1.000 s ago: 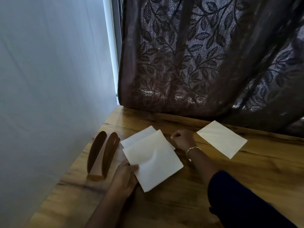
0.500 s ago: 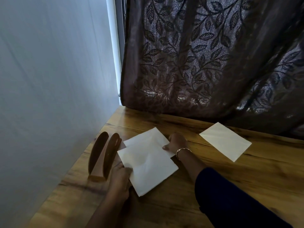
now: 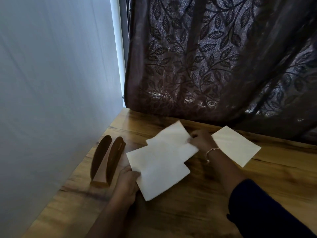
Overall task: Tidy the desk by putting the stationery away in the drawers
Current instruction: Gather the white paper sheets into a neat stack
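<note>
Newbie: Papers are getting gathered up, right? What's different from a second ago?

Regular: Yep. A second back the right hand (image 3: pixel 201 140) was a loose fist parked next to the pile, holding nothing. Now its fingertips pinch the right edge of the far white paper sheet (image 3: pixel 171 134), and that edge looks a bit lifted off the brown wood-grain counter (image 3: pixel 188 212). It's blurry there though, so I can't tell exactly how the fingers sit. The left hand (image 3: pixel 127 182) hasn't let go. It grips the near-left corner of the near white paper sheet (image 3: pixel 159 170), which overlaps the far one.

Newbie: So both hands are busy. What about the third sheet?

Regular: The cream paper sheet (image 3: pixel 235 146) lies flat on the counter just right of the right hand, untouched, same spot as before. The dark brown wooden holder with two oval plates (image 3: pixel 107 162) stands just left of the left hand, near the white wall (image 3: pixel 51 83).

Newbie: And task-wise?

Regular: My read is that the right hand joining in means the two white sheets are about to be squared into one stack. So collecting is under way, but nothing's put away yet. No drawer shows anywhere in view, and the cream sheet still needs picking up.
</note>
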